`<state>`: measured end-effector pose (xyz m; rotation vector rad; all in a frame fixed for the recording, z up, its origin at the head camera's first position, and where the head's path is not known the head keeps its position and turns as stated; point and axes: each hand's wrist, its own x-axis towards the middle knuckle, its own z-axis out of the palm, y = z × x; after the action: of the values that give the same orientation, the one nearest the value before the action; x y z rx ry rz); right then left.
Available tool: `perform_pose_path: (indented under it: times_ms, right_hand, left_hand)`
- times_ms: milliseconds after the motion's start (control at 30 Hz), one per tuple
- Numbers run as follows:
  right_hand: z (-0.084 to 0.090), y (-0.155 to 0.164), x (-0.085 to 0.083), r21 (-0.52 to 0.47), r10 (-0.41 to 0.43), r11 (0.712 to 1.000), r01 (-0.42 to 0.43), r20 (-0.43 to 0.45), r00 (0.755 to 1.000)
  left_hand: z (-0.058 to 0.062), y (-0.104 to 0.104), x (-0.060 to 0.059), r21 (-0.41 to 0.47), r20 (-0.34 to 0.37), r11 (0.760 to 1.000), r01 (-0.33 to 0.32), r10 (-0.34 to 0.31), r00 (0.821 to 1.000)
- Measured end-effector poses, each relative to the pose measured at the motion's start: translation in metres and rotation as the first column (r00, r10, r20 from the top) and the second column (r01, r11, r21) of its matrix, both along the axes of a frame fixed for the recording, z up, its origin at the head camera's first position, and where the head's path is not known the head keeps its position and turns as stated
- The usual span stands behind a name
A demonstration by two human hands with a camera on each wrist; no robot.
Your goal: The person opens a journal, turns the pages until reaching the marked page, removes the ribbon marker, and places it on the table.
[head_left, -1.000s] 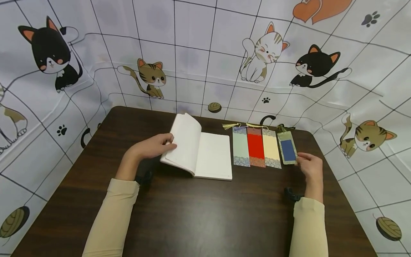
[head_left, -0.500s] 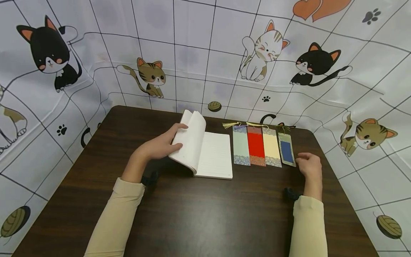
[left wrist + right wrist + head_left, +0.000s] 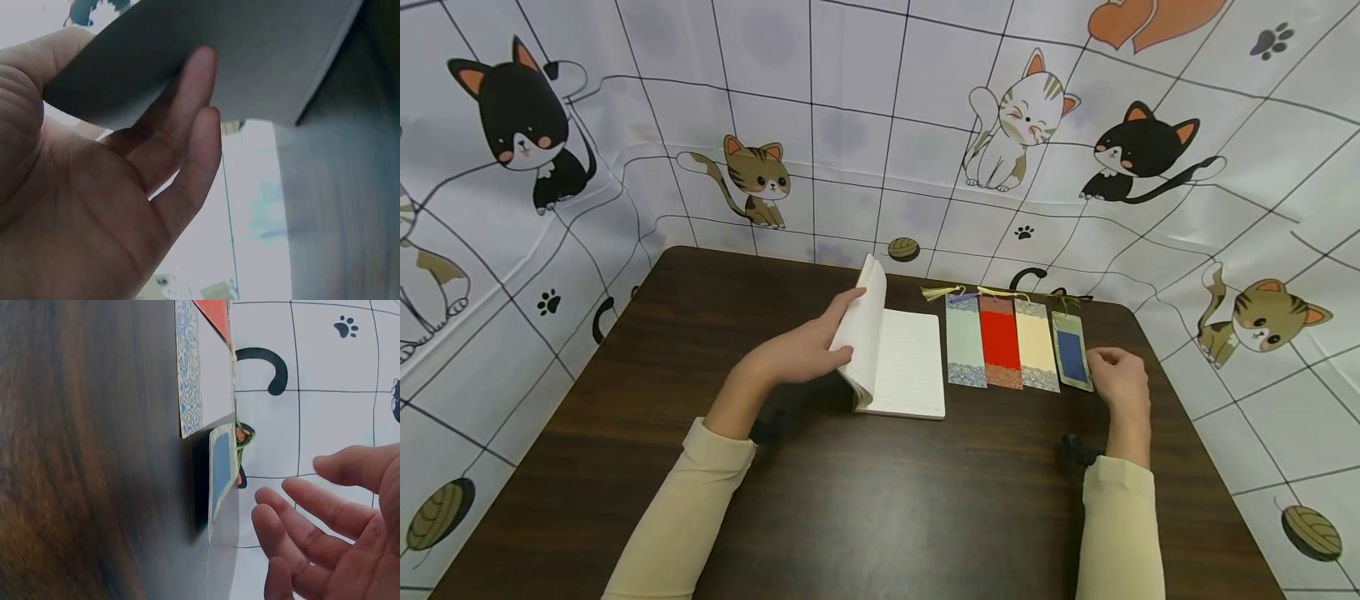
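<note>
1. The left hand (image 3: 808, 354), fingers straight, has swung the notebook (image 3: 891, 354) pages further over – nearly upright now, closing.
2. The right hand (image 3: 1118, 377), relaxed and empty, stays beside the blue bookmark (image 3: 1071, 352) – table's (image 3: 880, 500) far right.

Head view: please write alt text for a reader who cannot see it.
A person's left hand lifts the left pages of an open notebook upright on a dark wooden table. The right hand rests just beside a blue bookmark, the rightmost of four in a row with pale green, red and cream ones. Cat-patterned cloth hangs behind.
</note>
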<state>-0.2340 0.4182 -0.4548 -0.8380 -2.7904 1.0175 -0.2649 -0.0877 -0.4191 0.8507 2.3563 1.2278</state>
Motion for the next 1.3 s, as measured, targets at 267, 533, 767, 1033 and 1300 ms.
perform_pose_path:
  times_ms: [267, 533, 767, 1033, 1300]
  right_hand:
    - [0.004, -0.007, -0.004, -0.034, -0.010, 0.999, 0.008, -0.058, 0.998]
    - [0.013, -0.020, -0.006, -0.059, 0.064, 0.996, -0.071, -0.116, 0.991]
    - [0.030, -0.048, -0.007, -0.050, 0.207, 0.974, -0.220, -0.184, 0.961]
    - [0.044, -0.082, -0.007, 0.008, 0.333, 0.940, -0.341, -0.240, 0.912]
    - [0.054, -0.122, -0.033, 0.139, 0.473, 0.881, -0.453, -0.207, 0.856]
  left_hand:
    - [-0.007, 0.042, 0.021, -0.056, 0.044, 0.992, 0.111, -0.109, 0.993]
    - [-0.019, 0.052, 0.029, -0.295, 0.058, 0.931, 0.213, -0.205, 0.977]
    - [-0.029, 0.063, 0.034, -0.426, 0.040, 0.885, 0.187, -0.188, 0.981]
    - [-0.014, 0.044, 0.023, -0.264, -0.045, 0.958, 0.115, -0.132, 0.990]
    - [0.005, 0.001, -0.033, -0.340, -0.294, 0.922, -0.185, 0.082, 0.952]
